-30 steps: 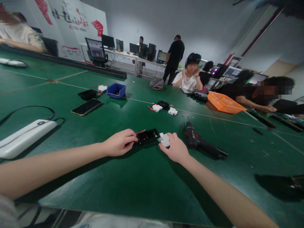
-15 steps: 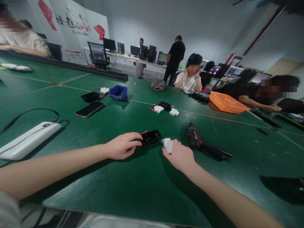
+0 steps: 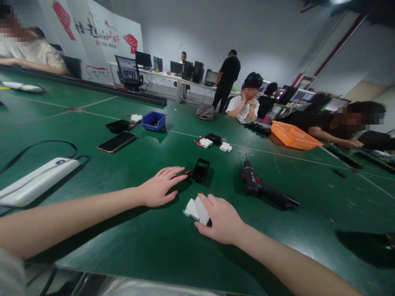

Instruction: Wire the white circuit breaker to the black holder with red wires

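Note:
My right hand [image 3: 220, 218] is closed around a white circuit breaker [image 3: 196, 209] with a stepped body and small green bits at its left end, held low over the green table. Part of it is hidden by my fingers. Up and to the left, my left hand [image 3: 160, 187] is open, fingers stretched out, at a red wire [image 3: 182, 174]; whether it touches the wire I cannot tell. A black open-topped housing [image 3: 201, 170] rests just beyond, clear of both hands. To the right lies a black electric screwdriver [image 3: 265, 187].
Farther back are white breakers [image 3: 226, 146] with black parts, a blue bin [image 3: 153, 121], a phone [image 3: 116, 142] and an orange tray [image 3: 294, 135]. A white power bank-like case [image 3: 40, 181] with a strap lies left. Other people sit around the table.
My right hand has drawn the white circuit breaker toward me and to the left. My left hand has let go of the black housing, which now stands turned and farther off.

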{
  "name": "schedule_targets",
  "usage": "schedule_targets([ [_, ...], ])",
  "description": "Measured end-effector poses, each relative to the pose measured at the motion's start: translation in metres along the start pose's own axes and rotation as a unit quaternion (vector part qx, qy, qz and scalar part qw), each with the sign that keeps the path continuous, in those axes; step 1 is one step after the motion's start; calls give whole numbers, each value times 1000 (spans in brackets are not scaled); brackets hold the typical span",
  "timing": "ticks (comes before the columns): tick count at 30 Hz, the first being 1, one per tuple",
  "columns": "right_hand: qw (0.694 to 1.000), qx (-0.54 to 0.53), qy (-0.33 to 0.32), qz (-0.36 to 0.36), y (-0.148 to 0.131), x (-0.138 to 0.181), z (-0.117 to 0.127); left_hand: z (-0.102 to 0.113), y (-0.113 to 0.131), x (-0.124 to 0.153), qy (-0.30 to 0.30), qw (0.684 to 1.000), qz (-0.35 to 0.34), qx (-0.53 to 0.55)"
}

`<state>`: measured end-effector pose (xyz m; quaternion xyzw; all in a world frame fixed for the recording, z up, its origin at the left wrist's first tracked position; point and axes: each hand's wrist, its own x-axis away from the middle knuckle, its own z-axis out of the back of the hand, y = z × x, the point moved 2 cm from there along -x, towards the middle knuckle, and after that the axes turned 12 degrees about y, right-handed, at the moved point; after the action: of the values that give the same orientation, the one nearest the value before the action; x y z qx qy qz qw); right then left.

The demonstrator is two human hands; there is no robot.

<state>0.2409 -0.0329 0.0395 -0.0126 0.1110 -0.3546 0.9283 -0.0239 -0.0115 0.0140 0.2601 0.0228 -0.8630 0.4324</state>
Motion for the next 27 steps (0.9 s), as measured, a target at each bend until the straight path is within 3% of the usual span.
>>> schedule_targets([
  [12, 989, -144, 0, 40, 27, -10, 1, 2, -1, -1, 8, 999, 10, 38],
  [20, 988, -150, 33, 3, 32, -15, 1, 1, -3, -1, -2, 999, 9, 39],
  [27, 984, -164, 42, 58, 30, -14, 0, 0, -4, -2, 11, 999, -2, 44],
])
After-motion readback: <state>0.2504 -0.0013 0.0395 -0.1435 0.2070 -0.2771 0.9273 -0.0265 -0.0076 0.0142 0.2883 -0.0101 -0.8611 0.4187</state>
